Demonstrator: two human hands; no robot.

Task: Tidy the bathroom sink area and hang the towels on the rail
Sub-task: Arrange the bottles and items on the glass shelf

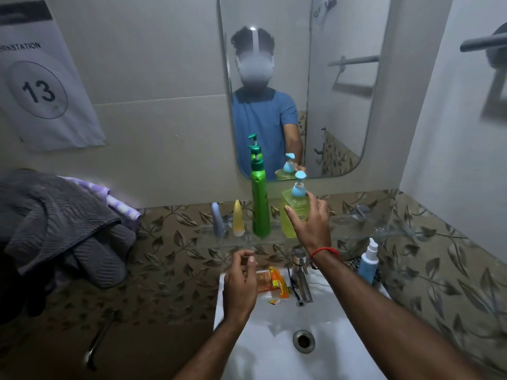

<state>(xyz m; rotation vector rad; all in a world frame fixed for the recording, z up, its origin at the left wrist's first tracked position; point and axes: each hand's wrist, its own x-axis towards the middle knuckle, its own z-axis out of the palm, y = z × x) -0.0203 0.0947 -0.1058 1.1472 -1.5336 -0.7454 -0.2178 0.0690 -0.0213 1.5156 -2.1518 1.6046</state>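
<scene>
From the head camera, the right hand [310, 220] reaches to the far glass shelf [356, 229] and wraps its fingers around the yellow soap bottle [292, 212], thumb on the left face, the other fingers around the right side near the blue pump; the bottle stands upright on the shelf. A red thread circles the right wrist. Just left of it on the same shelf stands the tall green pump bottle [260, 204], then a small yellow tube [238, 218] and a grey-blue tube [217, 219], each apart from its neighbour.

The left hand [240, 283] hovers over the left back edge of the white sink [274, 352], fingers loosely curled and holding nothing. Beside it, on the sink rim, lie orange sachets [274, 283], touching the base of the chrome tap [300, 275]. To the right of the tap, a white-and-blue spray bottle [369, 263] stands upright.

At far left, a grey towel [60, 223] lies bunched with a purple-striped cloth [120, 204] beneath it. A bare towel rail [482, 43] is fixed to the right wall. The mirror [343, 105] above the shelf reflects the person and both pump bottles.
</scene>
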